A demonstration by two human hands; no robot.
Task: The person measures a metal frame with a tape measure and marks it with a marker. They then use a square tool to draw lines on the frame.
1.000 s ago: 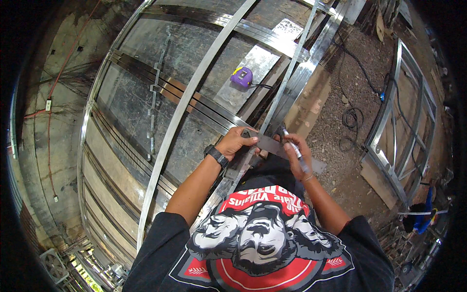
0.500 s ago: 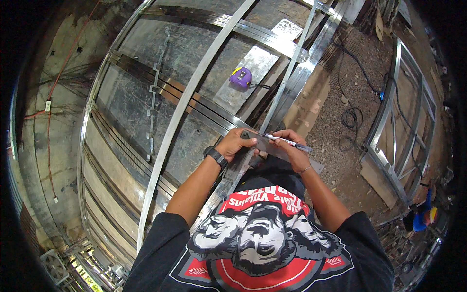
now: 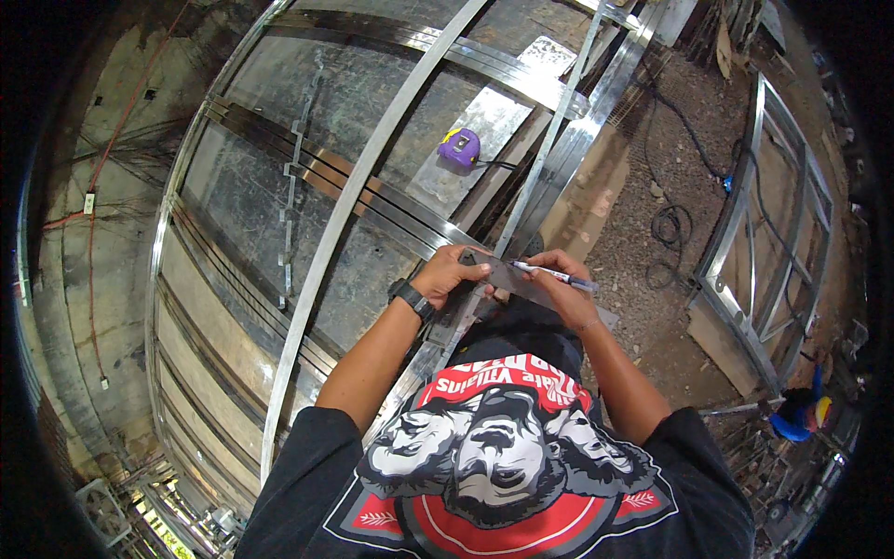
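My left hand, with a dark watch on its wrist, grips the left end of a flat grey metal strip between thumb and fingers. The strip lies across the edge of the metal frame, and its far end passes under my right hand. My right hand is closed around a white marker pen, its tip pointing left onto the strip. A narrow metal bar runs away from my hands along the frame's right side. A purple tape measure rests on a silver plate beyond my left hand.
A large metal frame over dark sheeting fills the left and middle. On the ground to the right lie a coiled black cable and a second metal frame. Another person is at the far right.
My right hand has shifted slightly right, drawing the pen's tip back from the narrow bar. My left hand stays on the strip. The person at the far right has moved a little.
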